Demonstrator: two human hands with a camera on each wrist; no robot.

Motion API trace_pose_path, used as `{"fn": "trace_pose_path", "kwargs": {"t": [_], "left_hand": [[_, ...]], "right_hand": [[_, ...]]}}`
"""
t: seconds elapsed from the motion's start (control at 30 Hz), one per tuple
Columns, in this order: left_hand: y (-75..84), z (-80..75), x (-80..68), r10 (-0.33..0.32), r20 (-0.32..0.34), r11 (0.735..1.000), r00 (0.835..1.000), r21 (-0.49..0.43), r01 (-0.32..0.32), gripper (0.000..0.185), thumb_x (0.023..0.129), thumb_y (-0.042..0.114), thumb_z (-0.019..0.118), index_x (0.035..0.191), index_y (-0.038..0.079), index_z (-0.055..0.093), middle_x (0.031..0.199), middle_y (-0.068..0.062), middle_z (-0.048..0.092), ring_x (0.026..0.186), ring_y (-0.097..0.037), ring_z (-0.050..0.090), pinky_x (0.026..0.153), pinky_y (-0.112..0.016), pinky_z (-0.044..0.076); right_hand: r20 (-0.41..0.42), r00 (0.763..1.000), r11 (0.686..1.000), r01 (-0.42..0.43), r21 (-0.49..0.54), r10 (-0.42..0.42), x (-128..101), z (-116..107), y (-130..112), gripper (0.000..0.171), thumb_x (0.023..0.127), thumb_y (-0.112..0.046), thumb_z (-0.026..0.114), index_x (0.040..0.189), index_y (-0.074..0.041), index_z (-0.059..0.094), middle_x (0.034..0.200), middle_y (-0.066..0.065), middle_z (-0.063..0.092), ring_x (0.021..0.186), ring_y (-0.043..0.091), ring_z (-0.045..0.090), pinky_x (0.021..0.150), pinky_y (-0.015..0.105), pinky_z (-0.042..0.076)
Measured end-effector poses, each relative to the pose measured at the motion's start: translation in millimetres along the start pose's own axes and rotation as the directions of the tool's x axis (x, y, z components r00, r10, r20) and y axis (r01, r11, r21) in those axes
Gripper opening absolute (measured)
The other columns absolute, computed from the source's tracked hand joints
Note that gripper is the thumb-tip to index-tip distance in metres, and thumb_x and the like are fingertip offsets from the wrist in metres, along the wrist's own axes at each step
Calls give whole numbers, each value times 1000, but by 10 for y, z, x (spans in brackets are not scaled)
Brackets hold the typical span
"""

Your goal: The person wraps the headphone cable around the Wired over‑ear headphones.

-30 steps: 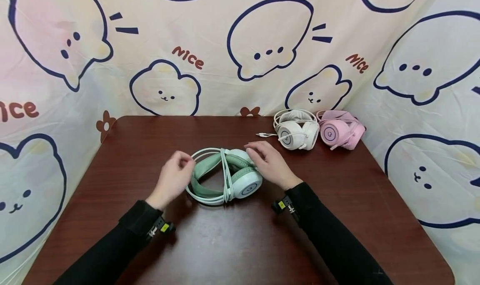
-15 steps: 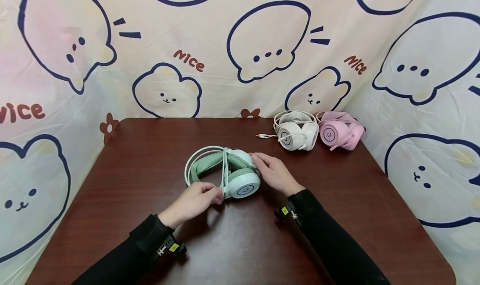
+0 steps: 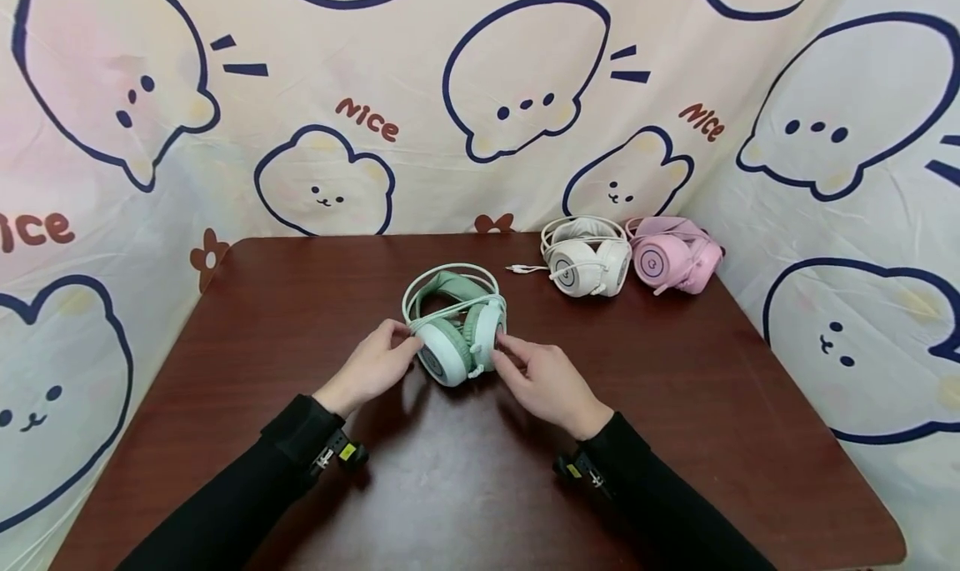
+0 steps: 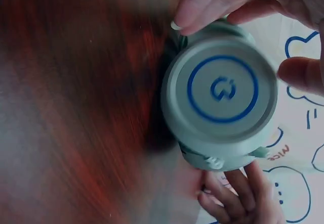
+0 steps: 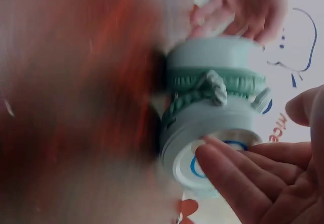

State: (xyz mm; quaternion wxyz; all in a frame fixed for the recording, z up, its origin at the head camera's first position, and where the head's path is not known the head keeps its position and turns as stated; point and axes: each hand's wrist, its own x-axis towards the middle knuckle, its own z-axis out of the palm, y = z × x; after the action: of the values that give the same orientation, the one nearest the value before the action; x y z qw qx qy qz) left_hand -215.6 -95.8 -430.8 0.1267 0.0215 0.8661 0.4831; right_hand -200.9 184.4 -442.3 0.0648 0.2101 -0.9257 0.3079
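Note:
Mint-green headphones (image 3: pixel 444 356) stand on the table with the ear cups toward me and the headband (image 3: pixel 454 284) pointing away. Their pale cable is wrapped around the band and cups. My left hand (image 3: pixel 371 369) holds the left ear cup (image 4: pixel 223 95); in the left wrist view its thumb is at the rim and the fingers reach over the cup's far edge. Against the outer face of the other ear cup (image 5: pixel 210 128) lie the fairly straight fingers of my right hand (image 3: pixel 553 386), its thumb apart from the cup in the right wrist view.
White headphones (image 3: pixel 587 264) with a wrapped cable and a loose plug end (image 3: pixel 525 268) stand at the back right of the brown table (image 3: pixel 315 279). Beside them are pink headphones (image 3: pixel 675 258). A cartoon-printed cloth (image 3: pixel 435 192) hangs behind and along both sides.
The green headphones have turned from lying sideways to having the ear cups face me. My left hand went from the band to the cable, then to the left cup; the right hand came nearer.

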Motion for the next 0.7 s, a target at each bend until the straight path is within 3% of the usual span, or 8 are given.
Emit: {"fn": "trace_pose_path", "kwargs": {"t": [0.13,0.27,0.33,0.4,0.53,0.6,0.7], "left_hand": [[-4,0,71,-4,12,998,1000,-68,4,45,106,41,51,138,9,52,122,-14,69,109,-30,69,89,-38,54],[-77,-30,80,-7,7,988,1000,-152,8,40,107,32,51,138,6,53,126,-18,67,108,-34,69,85,-41,58],[-122,-52,75,-12,1,981,1000,-191,12,39,108,28,51,138,4,53,129,-19,65,108,-35,68,84,-43,59],[-158,-70,64,-10,-7,980,1000,-199,9,40,108,25,50,139,2,52,130,-22,64,108,-35,68,83,-43,59],[-195,-98,39,-25,-9,978,1000,-207,22,41,107,24,50,140,0,53,131,-23,64,109,-35,68,83,-41,60],[-204,-114,29,-32,-8,977,999,-210,30,40,107,23,50,140,1,53,130,-23,65,109,-34,68,83,-41,60],[-214,-139,20,-40,-9,977,999,-209,37,39,107,23,50,140,2,55,128,-22,66,108,-33,69,83,-41,60]], "right_hand": [[-59,998,997,22,-71,-27,-49,19,-46,44,104,-37,61,138,-10,65,123,4,74,99,14,74,85,40,60],[-132,977,965,139,-222,-171,19,83,-56,61,93,-41,75,143,-13,55,133,13,61,118,28,63,94,47,56],[-101,952,917,243,-318,-288,88,145,-79,80,86,-46,82,152,-18,47,146,20,50,133,38,52,105,54,50],[-28,921,848,345,-404,-388,157,215,-115,94,80,-50,87,158,-26,41,156,22,41,142,45,43,111,61,44],[90,887,726,425,-540,-453,263,337,-184,97,79,-45,89,160,-37,36,158,15,43,146,43,40,114,65,40],[105,890,695,416,-586,-444,315,371,-189,92,82,-39,88,159,-38,37,155,12,48,146,40,42,113,64,41],[98,903,697,388,-603,-417,426,388,-146,89,84,-33,87,158,-38,38,151,11,52,146,38,42,114,64,41]]}}
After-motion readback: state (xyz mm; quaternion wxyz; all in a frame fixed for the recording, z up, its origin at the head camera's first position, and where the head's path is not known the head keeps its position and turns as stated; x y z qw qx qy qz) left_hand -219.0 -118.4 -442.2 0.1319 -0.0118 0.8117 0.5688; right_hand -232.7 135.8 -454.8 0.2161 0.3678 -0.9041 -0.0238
